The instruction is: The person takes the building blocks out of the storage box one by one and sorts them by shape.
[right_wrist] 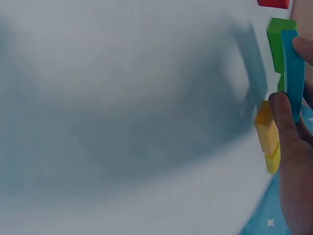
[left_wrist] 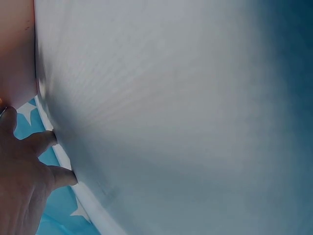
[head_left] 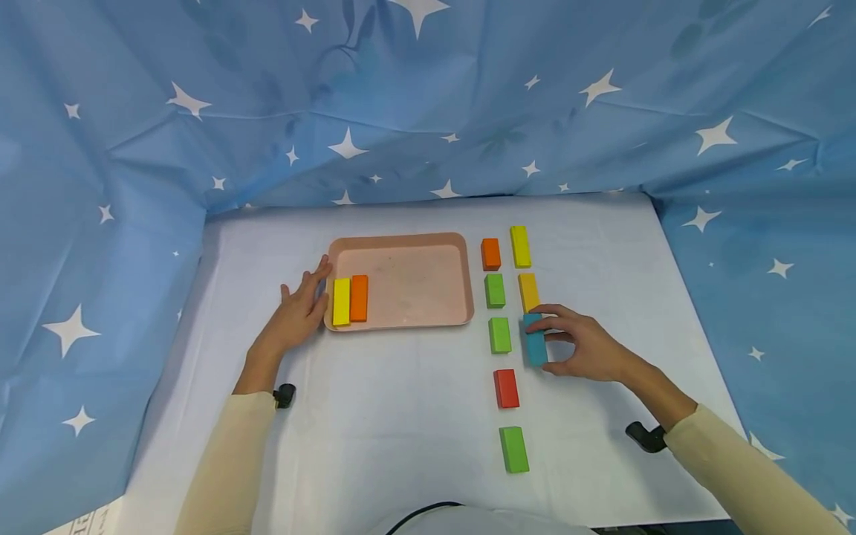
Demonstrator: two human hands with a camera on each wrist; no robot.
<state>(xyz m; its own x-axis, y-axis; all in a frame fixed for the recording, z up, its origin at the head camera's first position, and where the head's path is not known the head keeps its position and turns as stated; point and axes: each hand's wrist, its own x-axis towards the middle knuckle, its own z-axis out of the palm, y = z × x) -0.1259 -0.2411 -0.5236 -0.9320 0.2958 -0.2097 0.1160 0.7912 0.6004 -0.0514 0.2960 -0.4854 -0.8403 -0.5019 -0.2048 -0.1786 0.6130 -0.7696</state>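
My right hand (head_left: 591,348) pinches a blue block (head_left: 535,342) between thumb and fingers, to the right of the tray. In the right wrist view the blue block (right_wrist: 293,73) stands lengthwise between the fingertips and overlaps a green block (right_wrist: 279,46) behind it. At the left end of a pink tray (head_left: 414,279), my left hand (head_left: 299,310) touches the rim with fingers spread. Inside that tray, a yellow block (head_left: 342,302) and an orange block (head_left: 359,299) lie side by side near its left wall. The left wrist view shows the left hand (left_wrist: 22,181) beside the tray's edge.
Right of the tray runs a column of blocks: orange (head_left: 491,254), green (head_left: 495,290), another green (head_left: 499,335), red (head_left: 506,388) and a front green (head_left: 514,449). Beside it lie a yellow block (head_left: 521,246) and a darker yellow one (head_left: 528,292). Blue starry cloth (head_left: 428,96) hangs around the white table.
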